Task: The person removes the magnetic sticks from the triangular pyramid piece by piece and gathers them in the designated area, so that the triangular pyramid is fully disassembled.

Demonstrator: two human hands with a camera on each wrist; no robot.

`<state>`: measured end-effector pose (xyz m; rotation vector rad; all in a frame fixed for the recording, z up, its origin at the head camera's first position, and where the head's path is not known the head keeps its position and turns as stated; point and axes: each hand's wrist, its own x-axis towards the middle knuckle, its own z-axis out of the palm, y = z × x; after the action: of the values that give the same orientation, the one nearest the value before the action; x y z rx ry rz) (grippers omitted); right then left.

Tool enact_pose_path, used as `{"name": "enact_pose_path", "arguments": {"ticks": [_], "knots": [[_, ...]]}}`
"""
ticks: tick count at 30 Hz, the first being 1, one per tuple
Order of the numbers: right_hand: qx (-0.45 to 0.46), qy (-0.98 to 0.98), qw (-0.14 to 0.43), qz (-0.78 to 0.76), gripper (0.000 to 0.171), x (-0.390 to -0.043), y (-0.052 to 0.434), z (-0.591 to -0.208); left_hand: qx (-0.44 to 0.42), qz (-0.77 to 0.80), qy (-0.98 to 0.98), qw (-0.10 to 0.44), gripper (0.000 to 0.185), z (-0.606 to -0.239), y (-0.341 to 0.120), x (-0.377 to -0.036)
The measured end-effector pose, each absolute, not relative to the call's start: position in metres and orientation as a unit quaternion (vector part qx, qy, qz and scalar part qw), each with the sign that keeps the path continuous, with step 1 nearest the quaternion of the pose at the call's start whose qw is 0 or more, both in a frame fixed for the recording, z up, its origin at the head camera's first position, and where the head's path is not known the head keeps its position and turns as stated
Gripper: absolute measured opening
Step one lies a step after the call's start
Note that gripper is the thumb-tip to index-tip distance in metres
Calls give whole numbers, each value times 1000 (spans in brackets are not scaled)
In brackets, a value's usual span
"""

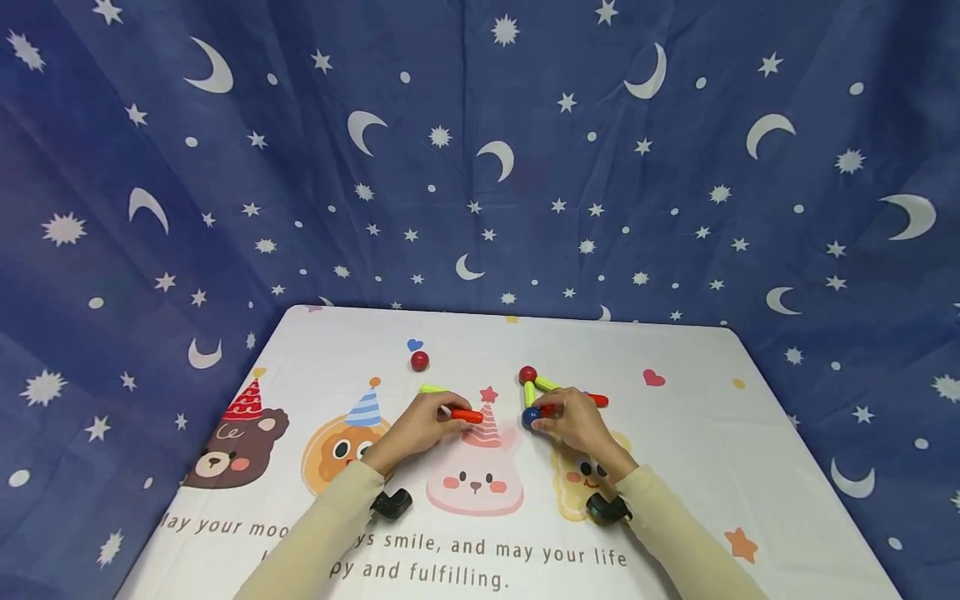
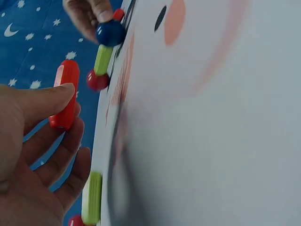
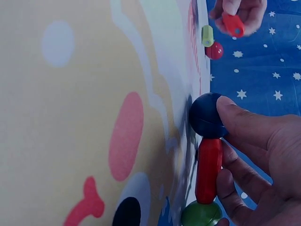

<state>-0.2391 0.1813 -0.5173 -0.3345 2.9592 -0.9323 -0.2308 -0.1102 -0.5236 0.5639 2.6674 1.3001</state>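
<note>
My left hand (image 1: 429, 425) pinches a red rod (image 2: 66, 96) between thumb and fingers, raised over the table. A blue ball (image 3: 205, 115) is gripped by my right hand (image 1: 576, 421), thumb on its side. From that ball a red rod (image 3: 208, 172) runs to a green ball (image 3: 201, 214), which the right hand hides in the head view. Also joined to the blue ball, a yellow-green rod (image 2: 103, 60) leads to a red ball (image 1: 528, 375). A second yellow-green rod (image 1: 546, 384) slants from the red ball toward the right hand.
Another red rod (image 1: 597, 401) sticks out beyond the right hand. Behind the left hand lie a loose yellow-green rod (image 1: 432, 388) and a separate red ball (image 1: 419, 361). A printed white cloth (image 1: 675, 467) covers the table, and a blue star-patterned curtain (image 1: 480, 167) hangs around it.
</note>
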Motion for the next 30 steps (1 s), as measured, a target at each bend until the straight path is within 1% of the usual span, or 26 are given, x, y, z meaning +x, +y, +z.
{"name": "enact_pose_path", "arguments": {"ticks": [8,17,22,30], "knots": [[-113,947,3,-301,31,-238,177,-520,158,408,899,17,29,-522,-147,-229],[-103,950,1,-296,31,-239,178,-520,194,360,912,-28,24,-525,-163,-242],[-101,950,-1,-296,32,-239,180,-520,193,340,920,-24,24,-528,-167,-249],[-108,948,-9,-300,32,-237,182,-518,162,324,932,11,24,-528,-166,-253]]}}
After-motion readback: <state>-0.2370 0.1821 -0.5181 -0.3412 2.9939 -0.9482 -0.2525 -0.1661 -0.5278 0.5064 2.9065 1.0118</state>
